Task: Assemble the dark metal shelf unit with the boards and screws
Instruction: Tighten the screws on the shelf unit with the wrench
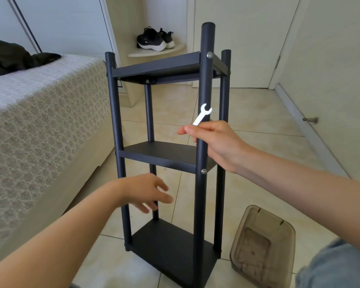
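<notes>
Where tiles (258,113) meet bed (40,121), shelf (204,84) stands.

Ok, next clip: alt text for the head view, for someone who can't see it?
A dark three-board shelf unit stands upright on a tiled floor beside a bed. The right hand, behind its near post, pinches a white wrench; the open left hand hovers near the unit.

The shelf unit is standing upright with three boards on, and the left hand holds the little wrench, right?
Wrong hand: in the head view the right hand pinches the small wrench; the left hand is open and holds nothing. The shelf unit does stand upright with three boards.
</notes>
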`<move>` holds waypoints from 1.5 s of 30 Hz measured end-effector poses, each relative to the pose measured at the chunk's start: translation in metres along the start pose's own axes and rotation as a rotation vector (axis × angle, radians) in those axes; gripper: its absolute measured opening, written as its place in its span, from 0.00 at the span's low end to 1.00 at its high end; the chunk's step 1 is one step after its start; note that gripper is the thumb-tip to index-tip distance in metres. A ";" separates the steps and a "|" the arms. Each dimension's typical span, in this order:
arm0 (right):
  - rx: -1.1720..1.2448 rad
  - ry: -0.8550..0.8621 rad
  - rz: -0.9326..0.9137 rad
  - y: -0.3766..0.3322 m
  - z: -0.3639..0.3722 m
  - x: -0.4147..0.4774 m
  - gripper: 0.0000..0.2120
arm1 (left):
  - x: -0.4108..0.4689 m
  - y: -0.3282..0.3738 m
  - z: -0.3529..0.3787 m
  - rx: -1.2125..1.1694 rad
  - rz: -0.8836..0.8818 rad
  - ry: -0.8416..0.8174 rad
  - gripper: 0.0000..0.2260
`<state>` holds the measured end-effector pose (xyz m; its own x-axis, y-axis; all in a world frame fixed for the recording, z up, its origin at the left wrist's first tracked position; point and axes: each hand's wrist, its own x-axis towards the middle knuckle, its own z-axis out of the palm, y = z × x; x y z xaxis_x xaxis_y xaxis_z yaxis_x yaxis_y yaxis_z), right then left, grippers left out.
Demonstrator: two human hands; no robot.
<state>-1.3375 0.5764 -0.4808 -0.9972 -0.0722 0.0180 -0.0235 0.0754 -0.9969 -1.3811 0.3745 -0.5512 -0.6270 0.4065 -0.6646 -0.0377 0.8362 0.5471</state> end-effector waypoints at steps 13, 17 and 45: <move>0.051 0.058 -0.010 -0.010 0.026 0.012 0.09 | -0.017 0.032 0.049 -0.133 0.270 0.272 0.15; -0.001 0.026 -0.104 -0.018 0.029 0.013 0.09 | -0.024 0.030 0.046 -0.181 0.303 0.284 0.15; -0.594 -0.015 -0.004 0.023 0.007 -0.040 0.17 | -0.035 0.019 0.026 -0.148 0.171 0.328 0.22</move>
<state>-1.2978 0.5737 -0.5046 -0.9961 -0.0871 0.0168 -0.0672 0.6181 -0.7832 -1.3400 0.3855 -0.5307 -0.8481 0.3764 -0.3730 -0.0081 0.6946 0.7193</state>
